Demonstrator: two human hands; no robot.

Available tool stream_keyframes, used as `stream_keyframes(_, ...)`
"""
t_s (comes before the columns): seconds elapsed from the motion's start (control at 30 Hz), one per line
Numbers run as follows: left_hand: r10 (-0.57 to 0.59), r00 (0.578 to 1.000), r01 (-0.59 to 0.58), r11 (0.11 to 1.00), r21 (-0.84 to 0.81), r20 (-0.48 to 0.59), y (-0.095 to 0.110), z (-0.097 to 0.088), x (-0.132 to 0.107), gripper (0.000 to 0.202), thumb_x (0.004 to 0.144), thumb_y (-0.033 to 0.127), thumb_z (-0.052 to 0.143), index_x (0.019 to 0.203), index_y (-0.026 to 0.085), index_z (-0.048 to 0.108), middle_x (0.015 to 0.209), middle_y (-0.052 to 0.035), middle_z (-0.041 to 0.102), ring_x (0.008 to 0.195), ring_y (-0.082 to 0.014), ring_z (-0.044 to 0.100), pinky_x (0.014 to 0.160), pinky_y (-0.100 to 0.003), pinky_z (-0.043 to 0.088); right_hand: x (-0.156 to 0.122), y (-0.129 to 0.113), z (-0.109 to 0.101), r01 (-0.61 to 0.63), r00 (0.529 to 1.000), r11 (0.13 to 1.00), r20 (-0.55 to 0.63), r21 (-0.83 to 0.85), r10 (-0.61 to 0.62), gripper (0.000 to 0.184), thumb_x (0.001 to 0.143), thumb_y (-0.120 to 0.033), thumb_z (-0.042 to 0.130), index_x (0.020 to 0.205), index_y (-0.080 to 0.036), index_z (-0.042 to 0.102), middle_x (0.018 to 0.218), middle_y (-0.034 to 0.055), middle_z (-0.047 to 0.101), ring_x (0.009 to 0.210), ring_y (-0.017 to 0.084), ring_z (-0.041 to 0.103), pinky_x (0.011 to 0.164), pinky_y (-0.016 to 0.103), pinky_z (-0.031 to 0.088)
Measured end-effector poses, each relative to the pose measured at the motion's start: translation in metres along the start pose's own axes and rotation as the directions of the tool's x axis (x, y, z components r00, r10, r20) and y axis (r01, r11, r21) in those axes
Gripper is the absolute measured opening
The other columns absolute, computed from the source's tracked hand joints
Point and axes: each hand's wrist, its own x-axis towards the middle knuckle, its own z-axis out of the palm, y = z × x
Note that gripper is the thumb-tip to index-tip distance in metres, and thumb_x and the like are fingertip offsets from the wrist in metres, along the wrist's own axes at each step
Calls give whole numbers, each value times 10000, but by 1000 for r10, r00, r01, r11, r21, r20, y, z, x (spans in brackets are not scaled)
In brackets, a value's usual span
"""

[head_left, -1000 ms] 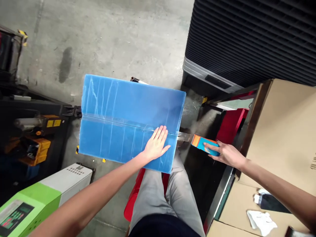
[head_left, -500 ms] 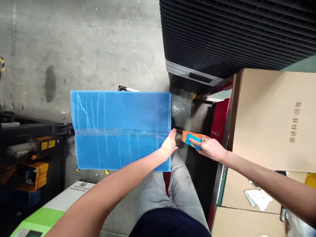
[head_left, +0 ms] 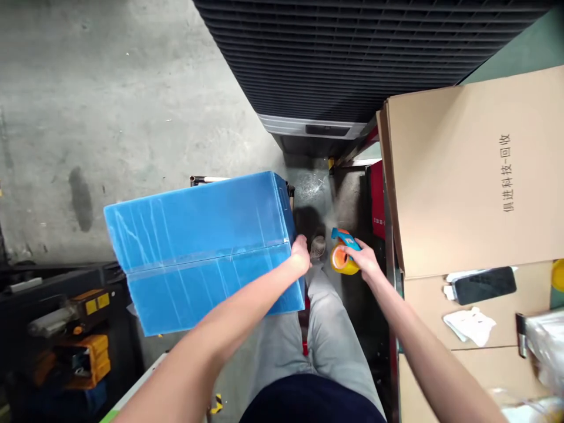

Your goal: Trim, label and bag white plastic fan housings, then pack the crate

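A blue corrugated plastic box [head_left: 189, 229] lies in front of me, turned slightly, with clear tape along the seam across its top. My left hand [head_left: 301, 254] rests against the box's right end, where the seam meets the edge. Its fingers lie along the end face, partly hidden, and they grip nothing. Over to the right, my right hand [head_left: 363, 258] is closed around a blue and orange tape dispenser [head_left: 346, 239] with a roll of yellow-orange tape on it. The dispenser is apart from the box, and its roll faces me.
To the right, a large printed cardboard sheet [head_left: 467, 176] lies on a bench with a phone [head_left: 484, 286] and white crumpled paper [head_left: 470, 326]. A black ribbed unit [head_left: 335, 64] stands at the back. Dark equipment with an orange bin [head_left: 99, 358] is at lower left.
The blue box has turned counter-clockwise, showing its right end. My right hand has rotated the dispenser so its tape roll shows. My left hand stays at the box's right edge, lower around the corner.
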Motion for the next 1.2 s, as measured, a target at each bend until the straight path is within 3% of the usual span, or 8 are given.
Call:
stream_keyframes(0.17, 313, 915, -294, 949, -110, 255, 3, 5, -125, 503, 961, 438, 549, 1391, 178, 567, 1470, -116, 564, 1368, -242, 518, 1225, -450, 295, -7, -20, 75, -114, 992, 781, 35, 614, 118, 276, 965, -343, 608, 1145, -136, 645, 1100, 73, 698, 927, 175, 693, 806, 368, 599)
stream_keyframes(0.3, 271, 923, -227, 957, -181, 274, -11, 6, -211, 538, 1016, 427, 395, 1539, 306, 362, 1549, -13, 429, 1440, -178, 422, 1229, -317, 305, 15, -53, 125, -162, 979, 586, 55, 794, 196, 252, 946, -347, 638, 1071, -128, 657, 1030, 55, 699, 867, 159, 687, 761, 340, 599)
stream_keyframes(0.63, -244, 968, 200, 884, -422, -51, -58, 32, -246, 561, 1018, 446, 367, 1563, 329, 307, 1540, 0, 480, 1387, -191, 499, 1163, -349, 418, 17, -62, 108, -14, 999, 666, -16, 746, 38, 281, 896, -379, 688, 1042, -143, 648, 951, 32, 704, 792, 144, 674, 747, 326, 582)
stream_keyframes(0.73, -570, 792, 400, 754, -522, -217, -102, 44, -265, 636, 1021, 462, 331, 1592, 210, 206, 1624, -93, 352, 1464, -207, 389, 1210, -381, 338, -18, -64, 72, 112, 977, 731, 58, 673, -204, 519, 640, -351, 880, 1077, -193, 651, 988, 16, 735, 880, 180, 694, 868, 338, 566)
stream_keyframes(0.83, -852, 430, 583, 514, -629, -298, -157, 62, -285, 636, 1031, 418, 299, 1587, 139, 166, 1636, -189, 279, 1500, -269, 313, 1220, -462, 310, -50, -83, 50, 283, 869, 804, 216, 522, -446, 698, 520, -249, 925, 1168, -217, 667, 1128, 51, 728, 1049, 251, 670, 989, 391, 522)
stream_keyframes(0.97, -961, 0, 657, 210, -724, -278, -228, 72, -313, 637, 995, 403, 490, 1557, 209, 261, 1640, -171, 243, 1488, -373, 284, 1176, -650, 276, -67, -113, 65, 874, 333, 469, 547, 127, -768, 728, 778, -281, 738, 1457, -265, 475, 1365, 93, 627, 1139, 273, 639, 994, 447, 518)
stream_keyframes(1.03, -960, -118, 667, 113, -737, -254, -259, 69, -328, 619, 964, 397, 565, 1518, 224, 350, 1623, -149, 282, 1462, -377, 321, 1151, -658, 309, -64, -119, 83, 978, 127, 202, 627, 49, -769, 734, 842, -309, 663, 1513, -267, 370, 1394, 114, 604, 1131, 272, 648, 933, 432, 550)
stream_keyframes(1.2, -968, -198, 714, -35, -700, -154, -332, 61, -353, 450, 949, 369, 605, 1355, 187, 539, 1427, -125, 531, 1250, -296, 560, 1027, -547, 486, -56, -123, 132, 994, -43, -98, 631, -53, -774, 742, 852, -400, 653, 1497, -198, 348, 1264, 171, 675, 927, 279, 700, 744, 388, 574)
